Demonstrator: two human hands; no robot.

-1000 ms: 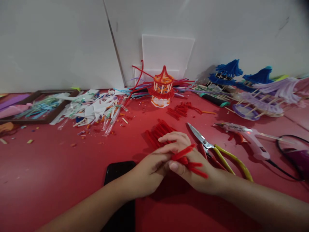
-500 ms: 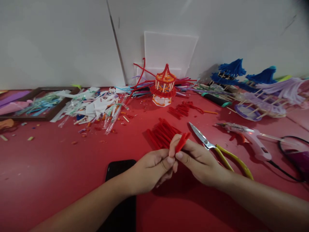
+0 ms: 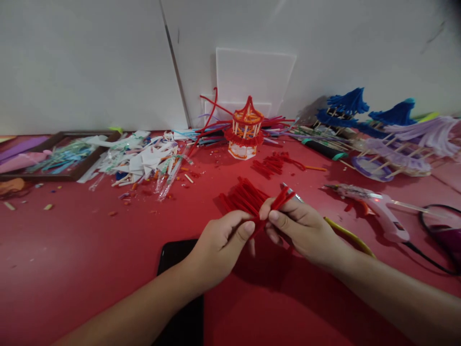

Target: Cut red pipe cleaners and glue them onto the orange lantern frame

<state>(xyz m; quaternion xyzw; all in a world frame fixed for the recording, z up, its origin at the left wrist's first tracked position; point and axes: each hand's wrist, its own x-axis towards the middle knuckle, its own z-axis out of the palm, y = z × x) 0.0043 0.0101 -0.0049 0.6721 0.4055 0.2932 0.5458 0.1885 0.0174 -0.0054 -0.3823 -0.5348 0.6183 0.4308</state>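
Two hands in view, both yours. Your right hand [image 3: 304, 233] is clamped, thumb against fingers, on a few red pipe-cleaner pieces [image 3: 283, 198]; at least two ends stick out above the grip, full count hidden. Your left hand [image 3: 225, 242] is curled with red at its fingertips; can't tell if they pinch it. The held pieces sit between your hands, in front of one pile of cut red pipe cleaners [image 3: 241, 194], too many to count.

Also: one smaller red pile [image 3: 270, 164] with one orange piece [image 3: 316, 168] beside it; one red-and-orange pavilion model [image 3: 247, 137]; two blue roofs [image 3: 347, 102]; one lilac model [image 3: 406, 149]; one pair of scissors [image 3: 347, 235], partly behind your right hand; one hot glue gun [image 3: 374, 206], red light on; one phone [image 3: 175, 252] under your left forearm; one brown frame [image 3: 46, 177].

Versus half a second ago: your thumb tips were nearly together, now they're farther apart with red showing between. Held ends have spread from a tight bundle into a narrow V. Your right hand now covers more of the scissors. Pavilion, glue gun and phone haven't moved.
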